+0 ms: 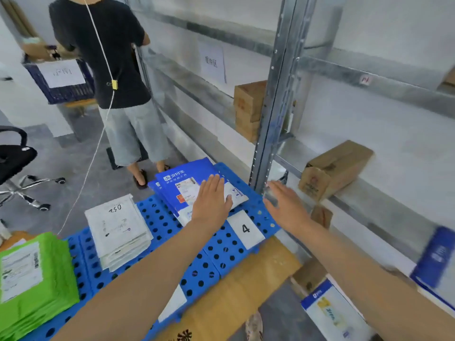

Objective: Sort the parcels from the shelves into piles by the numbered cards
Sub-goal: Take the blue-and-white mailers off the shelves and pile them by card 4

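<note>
- Under the left hand (pixel 211 200), which lay flat with its fingers spread wide and gripped nothing, sat a pile of blue mailers (pixel 182 185) with white printed labels; the palm pressed on the top one.
- Just right of that hand and nearer the wearer, a white card marked 4 (pixel 245 228) lay on the blue perforated pallet (pixel 216 257), close beside the blue pile.
- Right of the card, the right hand (pixel 285 205) hung open above the pallet's far corner, fingers loosely extended and blurred; a small clear or greyish thing seemed to sit at its fingertips, but whether it was held could not be told.
- Left of the left forearm, a stack of white mailers (pixel 118 232) rested on the pallet, the top one hand-marked with digits.
- Farther left, at the frame's edge, lay a stack of green mailers (pixel 37 279) with a white label on top.
- Beneath the left forearm, another white card (pixel 173 303) showed on the pallet, its number hidden.
- Beyond the right hand rose a metal shelf upright (pixel 273 114), with a cardboard box (pixel 334 168) on the shelf to its right and a taller brown box (pixel 248 109) behind it.
- Below the right forearm, a blue-and-white parcel (pixel 330 308) and a blue mailer (pixel 438 257) lay on lower shelf levels.
- Well beyond the left hand, a second person in a black shirt (pixel 108 45) stood at the shelving, near a dark blue crate (pixel 64 80) bearing a paper sign.
</note>
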